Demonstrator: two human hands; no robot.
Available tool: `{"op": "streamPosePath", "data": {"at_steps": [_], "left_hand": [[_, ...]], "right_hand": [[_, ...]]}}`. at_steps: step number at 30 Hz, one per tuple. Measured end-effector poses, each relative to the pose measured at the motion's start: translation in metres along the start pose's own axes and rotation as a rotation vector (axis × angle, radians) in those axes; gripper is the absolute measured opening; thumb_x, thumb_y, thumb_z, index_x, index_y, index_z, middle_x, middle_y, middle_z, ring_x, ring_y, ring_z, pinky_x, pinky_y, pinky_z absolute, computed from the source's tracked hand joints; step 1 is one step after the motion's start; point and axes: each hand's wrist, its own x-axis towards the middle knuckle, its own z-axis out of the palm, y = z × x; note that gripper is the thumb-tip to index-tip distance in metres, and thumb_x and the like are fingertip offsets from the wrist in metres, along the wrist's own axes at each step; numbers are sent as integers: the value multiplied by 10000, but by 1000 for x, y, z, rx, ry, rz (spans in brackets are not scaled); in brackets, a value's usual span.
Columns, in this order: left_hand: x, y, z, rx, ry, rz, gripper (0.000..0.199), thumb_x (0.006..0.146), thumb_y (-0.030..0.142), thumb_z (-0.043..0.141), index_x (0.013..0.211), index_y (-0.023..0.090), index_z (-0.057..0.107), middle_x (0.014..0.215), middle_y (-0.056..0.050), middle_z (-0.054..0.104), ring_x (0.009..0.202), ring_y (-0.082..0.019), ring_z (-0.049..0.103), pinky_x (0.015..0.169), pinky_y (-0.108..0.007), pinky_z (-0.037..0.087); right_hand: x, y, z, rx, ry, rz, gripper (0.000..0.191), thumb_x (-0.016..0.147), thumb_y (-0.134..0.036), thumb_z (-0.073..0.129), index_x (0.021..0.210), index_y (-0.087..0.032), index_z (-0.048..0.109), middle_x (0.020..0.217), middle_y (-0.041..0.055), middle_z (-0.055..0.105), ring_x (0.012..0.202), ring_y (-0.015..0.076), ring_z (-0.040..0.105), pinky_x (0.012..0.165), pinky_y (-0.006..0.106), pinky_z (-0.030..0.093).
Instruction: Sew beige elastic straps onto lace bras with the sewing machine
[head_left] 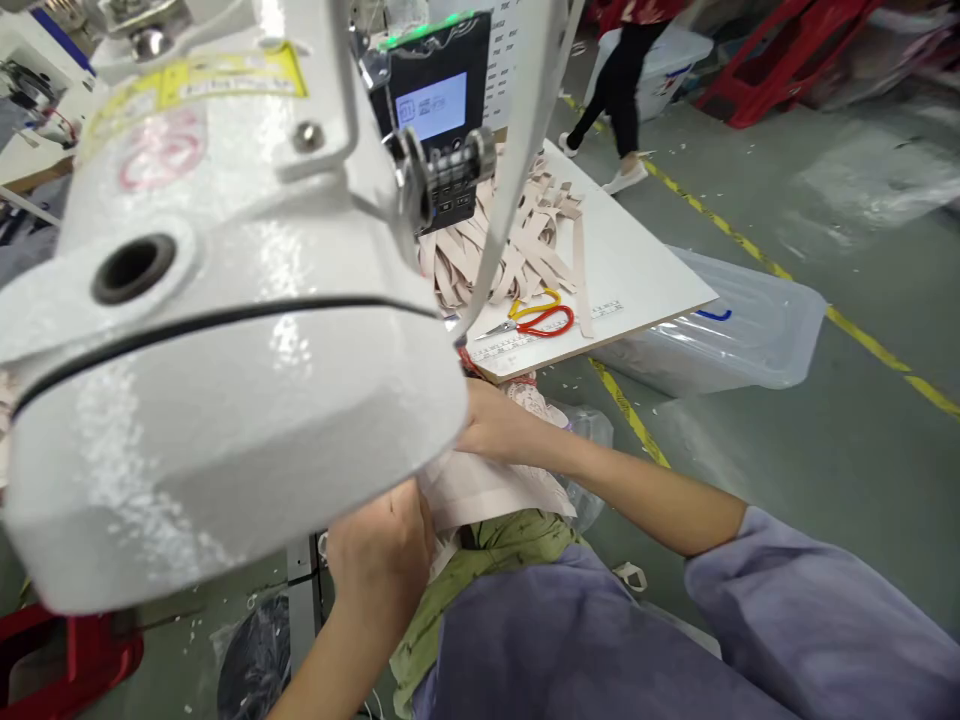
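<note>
A white sewing machine head (247,430) fills the left and hides the needle area and parts of both hands. My left hand (384,540) is curled beneath its lower edge, closed at the edge of a pale pink fabric piece (499,490); its fingertips are out of sight. Across that fabric lies my right hand (499,425), its fingers covered by the machine, so their grip does not show. Pale lace (534,400) is just beyond the right wrist. Green patterned cloth (480,555) covers my lap below the fabric.
Beige strips (525,235) heap on the white tabletop (637,265), near red-handled scissors (536,322) and a ruler. A control panel (442,105) stands behind the machine. A clear plastic bin (735,330) sits on the floor at right. A person (622,90) walks at the back.
</note>
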Motion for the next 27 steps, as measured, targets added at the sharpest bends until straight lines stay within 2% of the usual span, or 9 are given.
{"op": "streamPosePath", "data": {"at_steps": [6,9,12,15,18,23,27], "left_hand": [[2,1,-1,-78,-23,-6,277,927,189,468,1150,166,630,459,8,521,513,-211,600,486,-293,292],[-1,-2,-1,-50,-47,-60,288,925,190,461,1157,181,631,478,1,555,542,-212,622,502,-289,322],[-2,-2,-1,-47,-59,-71,292,926,187,460,1155,178,640,490,-3,569,540,-210,624,498,-292,317],[-3,-2,0,-97,-41,-25,273,929,186,470,1121,176,665,491,-5,566,542,-203,625,499,-290,313],[-6,-5,4,-131,-24,-48,271,924,170,472,1099,175,679,487,-5,567,562,-206,639,514,-287,334],[-15,-8,3,-273,-73,-215,264,953,218,445,1097,187,665,577,-10,642,578,-194,647,540,-277,384],[-20,-9,-1,-634,-105,-519,258,964,381,476,1081,193,608,813,-40,718,698,-186,674,543,-249,438]], "right_hand": [[-5,-1,-5,-24,25,-29,366,822,-156,562,1137,-245,725,1362,50,609,1245,213,581,1000,356,500],[-5,1,-2,-46,3,-69,406,805,-147,583,1170,-272,710,1392,27,588,1258,216,566,1029,364,475],[-6,2,-2,-42,6,-60,384,806,-173,599,1163,-255,712,1389,41,586,1201,224,592,939,345,510],[-8,1,-4,-39,35,-31,342,824,-209,596,1144,-225,715,1348,63,610,1111,217,620,814,306,520],[-9,-2,-4,-58,47,-38,336,831,-224,590,1146,-217,707,1309,60,625,1076,210,617,799,297,507],[-13,-4,4,-93,64,-43,293,828,-202,601,1103,-210,700,1154,49,638,906,173,593,748,281,482],[-23,3,3,-101,126,-3,356,848,-271,658,1199,-218,634,1172,61,604,726,117,513,636,248,431]]}}
